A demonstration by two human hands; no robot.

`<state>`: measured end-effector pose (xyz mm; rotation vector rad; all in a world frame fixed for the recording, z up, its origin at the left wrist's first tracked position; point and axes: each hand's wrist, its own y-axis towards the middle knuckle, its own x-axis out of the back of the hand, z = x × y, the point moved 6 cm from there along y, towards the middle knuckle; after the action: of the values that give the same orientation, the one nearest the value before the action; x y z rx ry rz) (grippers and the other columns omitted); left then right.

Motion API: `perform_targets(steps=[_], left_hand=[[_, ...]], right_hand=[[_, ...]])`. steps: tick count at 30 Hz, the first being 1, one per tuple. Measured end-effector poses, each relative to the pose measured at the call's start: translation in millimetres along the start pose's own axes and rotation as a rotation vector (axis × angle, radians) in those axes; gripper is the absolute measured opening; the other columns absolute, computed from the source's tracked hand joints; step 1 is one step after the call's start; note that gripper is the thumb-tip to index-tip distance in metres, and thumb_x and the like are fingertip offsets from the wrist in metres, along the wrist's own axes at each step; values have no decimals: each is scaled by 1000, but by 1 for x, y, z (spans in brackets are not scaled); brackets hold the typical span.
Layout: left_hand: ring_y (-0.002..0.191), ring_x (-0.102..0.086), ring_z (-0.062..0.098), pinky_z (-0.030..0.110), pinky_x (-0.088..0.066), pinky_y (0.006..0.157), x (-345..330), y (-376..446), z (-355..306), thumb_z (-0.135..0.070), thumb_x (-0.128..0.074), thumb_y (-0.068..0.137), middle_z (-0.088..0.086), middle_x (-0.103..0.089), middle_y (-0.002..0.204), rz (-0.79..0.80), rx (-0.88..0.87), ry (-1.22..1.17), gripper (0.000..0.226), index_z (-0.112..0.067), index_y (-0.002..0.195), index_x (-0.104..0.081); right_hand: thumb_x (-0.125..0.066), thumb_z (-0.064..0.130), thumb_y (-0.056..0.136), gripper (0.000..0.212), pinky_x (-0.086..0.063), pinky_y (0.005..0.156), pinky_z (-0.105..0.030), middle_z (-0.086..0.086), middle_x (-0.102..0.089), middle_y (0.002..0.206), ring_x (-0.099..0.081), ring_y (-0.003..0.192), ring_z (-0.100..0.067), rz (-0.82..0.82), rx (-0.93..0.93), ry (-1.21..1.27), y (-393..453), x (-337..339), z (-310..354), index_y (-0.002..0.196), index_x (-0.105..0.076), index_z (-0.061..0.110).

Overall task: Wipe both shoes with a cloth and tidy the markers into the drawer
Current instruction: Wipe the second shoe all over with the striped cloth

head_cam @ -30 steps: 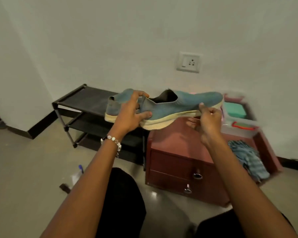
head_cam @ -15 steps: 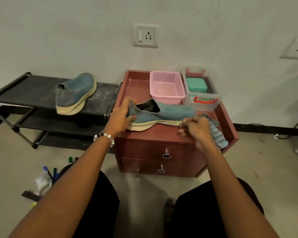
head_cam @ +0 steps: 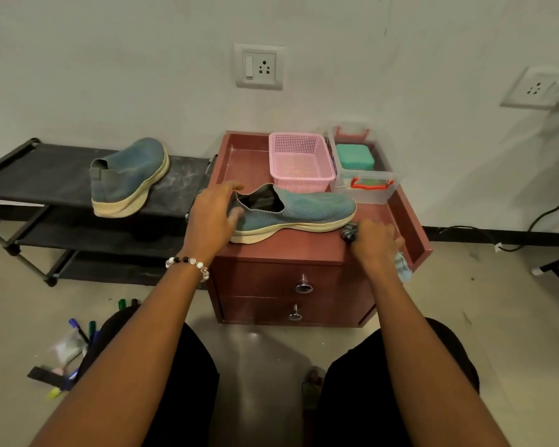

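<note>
One blue slip-on shoe (head_cam: 307, 209) with a cream sole lies on top of the red-brown drawer cabinet (head_cam: 271, 250), toe pointing right. My left hand (head_cam: 212, 217) holds its heel, fingers over the collar. My right hand (head_cam: 371, 241) is closed on the striped blue-grey cloth (head_cam: 402, 269) just off the shoe's toe; most of the cloth is hidden under the hand. The other blue shoe (head_cam: 128, 177) rests on the top shelf of the black rack (head_cam: 46, 175). Several markers (head_cam: 89, 327) lie on the floor at lower left. Both drawers, with metal knobs (head_cam: 303, 287), are shut.
A pink basket (head_cam: 299, 162) and a clear box with a green case (head_cam: 359, 169) stand at the cabinet's back. My knees in black trousers flank the floor in front. A black cable (head_cam: 549, 208) and a stand leg lie at right. Wall sockets above.
The shoe came down from mid-air onto the cabinet top. My right hand let go of its toe, moved right and closed on the cloth. My left hand stayed on the heel.
</note>
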<state>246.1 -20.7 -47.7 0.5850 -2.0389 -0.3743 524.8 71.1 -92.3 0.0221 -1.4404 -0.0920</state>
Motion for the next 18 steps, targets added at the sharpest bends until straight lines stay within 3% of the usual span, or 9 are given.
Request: perform_targets(steps=[2, 4, 6, 8, 11, 13, 15, 18], left_hand=[[124, -49, 31, 42, -35, 103, -4, -2, -6, -19, -71, 79, 9, -58, 128, 25, -115, 115, 50, -15, 126, -57], [143, -22, 32, 56, -20, 111, -17, -7, -10, -33, -69, 81, 9, -33, 152, 145, -193, 328, 73, -20, 145, -36], [147, 0, 28, 59, -6, 113, -33, -11, -7, -42, -62, 86, 5, -4, 160, 272, -206, 459, 88, -27, 152, -6], [147, 7, 28, 57, -2, 114, -43, -14, 1, -42, -57, 90, 2, 10, 160, 312, -215, 495, 90, -28, 150, 8], [146, 12, 30, 54, 2, 113, -47, -11, 9, -45, -57, 88, 5, 13, 159, 269, -309, 580, 94, -21, 151, 8], [145, 11, 34, 54, -5, 115, -49, -7, 12, -47, -60, 84, 12, 11, 159, 266, -348, 637, 100, -13, 151, 6], [144, 11, 39, 52, -14, 116, -52, -3, 17, -40, -61, 86, 18, 14, 157, 299, -382, 608, 100, -4, 150, 7], [142, 17, 39, 51, -11, 117, -55, 5, 33, -29, -53, 92, 16, 18, 155, 371, -408, 524, 90, -1, 147, 13]], right_hand=[[-61, 18, 86, 26, -40, 92, -44, -16, -62, 112, -54, 109, -35, -22, -45, 160, -8, 12, -5, 110, -61, 8], [-62, 15, 84, 21, -46, 79, -35, -15, -65, 100, -60, 96, -32, -32, -30, 440, -20, 27, -3, 102, -64, 5], [-65, 12, 82, 14, -48, 65, -24, -5, -66, 85, -63, 78, -20, 29, 38, 731, -30, 34, 5, 96, -66, 9], [-68, 10, 80, 13, -50, 57, -18, 2, -66, 78, -65, 67, -13, 121, 145, 885, -38, 34, 21, 92, -66, 14], [-70, 11, 78, 15, -53, 59, -27, 0, -69, 78, -67, 67, -14, 199, 273, 898, -42, 24, 41, 91, -66, 15], [-71, 11, 77, 15, -48, 60, -23, 4, -68, 77, -63, 65, -7, 201, 346, 862, -43, 20, 51, 90, -66, 17], [-72, 12, 77, 16, -48, 67, -23, 6, -67, 79, -61, 69, -7, 195, 448, 825, -45, 19, 63, 91, -67, 16], [-73, 14, 77, 20, -45, 74, -22, 5, -68, 85, -61, 78, -9, 188, 526, 810, -45, 17, 77, 96, -68, 13]])
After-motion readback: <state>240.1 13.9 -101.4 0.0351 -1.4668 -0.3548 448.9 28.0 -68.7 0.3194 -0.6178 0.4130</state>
